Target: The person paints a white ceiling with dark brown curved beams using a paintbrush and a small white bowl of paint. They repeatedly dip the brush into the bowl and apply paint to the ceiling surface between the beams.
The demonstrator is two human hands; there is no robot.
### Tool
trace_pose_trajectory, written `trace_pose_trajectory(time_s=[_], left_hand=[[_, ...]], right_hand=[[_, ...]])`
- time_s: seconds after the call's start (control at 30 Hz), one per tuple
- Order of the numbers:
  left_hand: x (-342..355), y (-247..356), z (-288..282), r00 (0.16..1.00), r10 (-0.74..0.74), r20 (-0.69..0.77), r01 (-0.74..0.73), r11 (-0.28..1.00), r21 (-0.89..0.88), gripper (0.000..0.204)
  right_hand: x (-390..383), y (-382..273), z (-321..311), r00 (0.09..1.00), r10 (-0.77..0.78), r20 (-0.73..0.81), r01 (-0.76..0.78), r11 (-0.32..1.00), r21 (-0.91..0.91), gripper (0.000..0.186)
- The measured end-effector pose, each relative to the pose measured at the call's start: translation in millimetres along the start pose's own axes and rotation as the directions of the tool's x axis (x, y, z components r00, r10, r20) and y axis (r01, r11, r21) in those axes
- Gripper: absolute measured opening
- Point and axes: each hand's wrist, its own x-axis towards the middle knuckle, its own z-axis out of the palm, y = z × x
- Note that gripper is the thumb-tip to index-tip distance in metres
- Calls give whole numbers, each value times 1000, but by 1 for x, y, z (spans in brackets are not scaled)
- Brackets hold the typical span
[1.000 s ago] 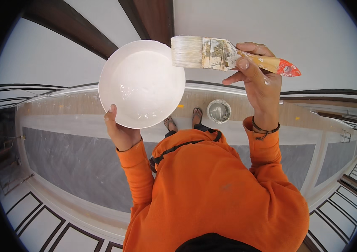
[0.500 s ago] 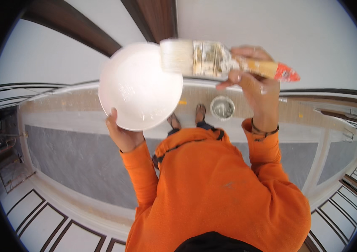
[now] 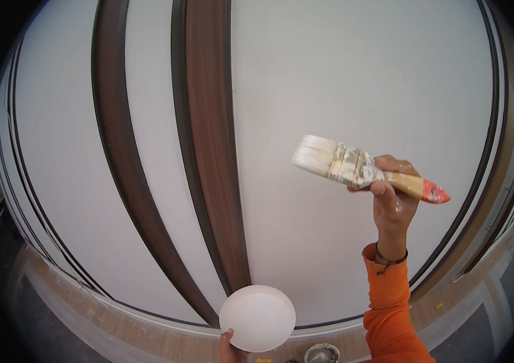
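In my right hand (image 3: pixel 395 192) is a paintbrush (image 3: pixel 354 164), its wooden handle tipped in red and its pale bristles pointing left. White paint is smeared over the ferrule, and some spots my fingers. The brush is raised before a white wall panel (image 3: pixel 329 72); whether the bristles touch it I cannot tell, though a gap seems likely from the view. Low in the picture my left hand (image 3: pixel 233 349) grips the rim of a white round bowl (image 3: pixel 258 317), thumb over the edge. The inside of the bowl looks plain white from here.
Dark brown wooden strips (image 3: pixel 211 121) with black edges run up the wall left of the brush. A bucket (image 3: pixel 322 354) with grey contents stands on the floor below the wall. Grey sheeting (image 3: pixel 57 327) covers part of the floor.
The view has tilted up toward the wall. The brush has moved away from over the bowl, to the right, while the bowl now appears lower and smaller.
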Motion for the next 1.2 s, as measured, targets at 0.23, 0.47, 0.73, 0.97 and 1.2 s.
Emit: trace_pose_trajectory(time_s=[0.23,0.47,0.73,0.97,1.2], left_hand=[[8,13,43,997,-61,-45,61,998,-2,72],[-22,-40,39,998,60,-37,-59,998,22,71],[-12,-53,58,999,43,-6,-43,998,50,72],[-8,-61,37,999,40,-37,-38,998,44,73],[-11,-57,37,995,-15,-100,24,996,88,72]], right_hand=[[139,-7,53,984,-44,173,91,957,-276,23],[172,-55,26,914,-52,402,223,892,-393,15],[271,-67,-1,849,-378,368,525,672,-522,20],[337,-74,32,697,-552,458,717,535,-447,9],[361,-59,54,599,-551,580,776,577,-254,10]])
